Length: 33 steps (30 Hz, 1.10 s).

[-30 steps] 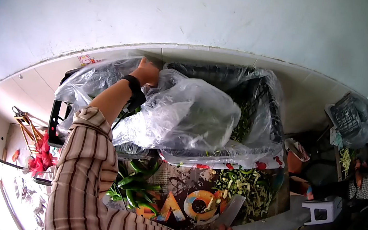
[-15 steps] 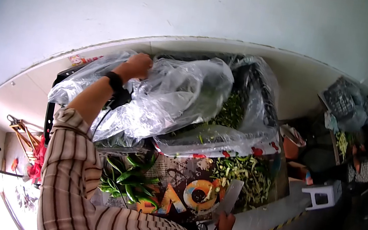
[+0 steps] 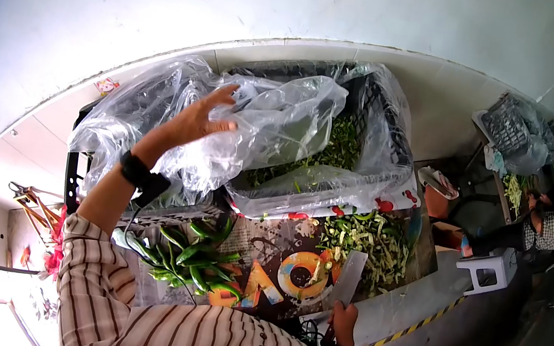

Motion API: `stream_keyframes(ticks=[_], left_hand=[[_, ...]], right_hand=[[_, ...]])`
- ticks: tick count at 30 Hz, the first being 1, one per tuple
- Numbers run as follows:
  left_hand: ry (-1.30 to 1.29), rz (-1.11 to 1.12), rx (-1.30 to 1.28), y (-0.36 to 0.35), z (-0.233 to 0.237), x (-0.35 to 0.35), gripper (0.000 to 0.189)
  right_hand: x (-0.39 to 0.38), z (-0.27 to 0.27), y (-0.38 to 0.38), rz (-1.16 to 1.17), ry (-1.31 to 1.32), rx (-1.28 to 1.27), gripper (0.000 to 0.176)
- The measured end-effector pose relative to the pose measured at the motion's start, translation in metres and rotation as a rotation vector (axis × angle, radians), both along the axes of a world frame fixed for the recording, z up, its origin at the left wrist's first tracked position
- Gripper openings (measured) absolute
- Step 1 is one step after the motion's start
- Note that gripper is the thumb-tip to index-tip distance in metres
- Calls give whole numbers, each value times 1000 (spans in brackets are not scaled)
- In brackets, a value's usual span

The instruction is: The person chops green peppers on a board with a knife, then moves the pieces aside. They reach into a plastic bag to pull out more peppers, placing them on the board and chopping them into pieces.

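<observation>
**Clear crumpled plastic bag [image 3: 280, 114] under an open left hand [image 3: 201, 119]**

The left hand lies flat on the bag, fingers spread, gripping nothing. The bag lines a black plastic crate [image 3: 378, 105]. Whole green chilli peppers [image 3: 191, 262] are heaped below that wrist. Further right, the right hand [image 3: 342, 319] is closed around a steel cleaver [image 3: 347, 280], with chopped green pieces [image 3: 372, 245] just above its blade.

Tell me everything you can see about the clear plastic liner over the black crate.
The clear plastic liner is thin, glossy, see-through film, heavily crumpled and catching light. It drapes over the rims of the black crate and bunches up in a loose fold across the middle, leaving the right part open onto chopped greens. The left hand, fingers spread, lies against the fold. Its lower edge hangs onto the patterned table cover.
</observation>
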<state>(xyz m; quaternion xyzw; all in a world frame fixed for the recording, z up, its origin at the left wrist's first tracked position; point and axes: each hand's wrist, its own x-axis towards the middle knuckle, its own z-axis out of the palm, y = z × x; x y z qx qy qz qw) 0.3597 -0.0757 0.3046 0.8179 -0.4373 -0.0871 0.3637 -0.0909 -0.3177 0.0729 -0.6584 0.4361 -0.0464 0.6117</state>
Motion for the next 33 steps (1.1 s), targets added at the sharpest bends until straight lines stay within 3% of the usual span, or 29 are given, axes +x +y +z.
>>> stream_keyframes(ticks=[1, 3, 4, 5, 7, 8, 13, 16, 19, 21, 23, 25, 26, 29, 30, 33], left_hand=[[120, -6, -52, -1, -3, -15, 87], [-54, -17, 87, 0, -14, -24, 79], [-89, 28, 84, 2, -20, -32, 62], [-87, 30, 83, 7, -25, -33, 62], [-294, -26, 184, 22, -35, -32, 43], [-337, -28, 196, 29, -37, -35, 23], [-621, -165, 379, 43, -33, -79, 14], [-642, -216, 307, 38, -33, -92, 9], [-669, -275, 392, 28, -31, -93, 13], [-676, -297, 609, 20, -32, -96, 14], [-779, -296, 656, 16, -58, -98, 16], [-924, -360, 1004, 4, -66, -112, 16], [-870, -432, 1154, -1, -68, -116, 18], [-1032, -439, 1115, 8, -92, -124, 23], [-949, -555, 1298, 2, -81, -131, 25], [-1077, -574, 1202, 14, -96, -136, 24]], right_hand=[[0, 2, 1, 1, 3, 1, 24], [3, 7, 3, 0, 17, -11, 34], [5, 8, 5, 3, 19, -12, 34], [7, 9, 7, -25, 11, 2, 33], [7, 9, 6, -57, 6, 14, 31], [5, 7, 5, -24, 18, 0, 28], [2, 7, 5, -6, 26, 1, 24], [-1, 0, 5, -14, 39, -6, 24], [0, -1, 2, 13, 16, -14, 24], [0, 0, 0, 74, -2, -6, 26], [4, 8, 4, 32, 8, 3, 26], [5, 12, 5, -7, 18, 11, 26], [4, 12, 5, -20, 16, 21, 26], [-1, 9, 1, -28, 24, 45, 24], [-2, 7, 0, -25, 32, 59, 21], [-7, 0, -2, -47, 29, 29, 22]])
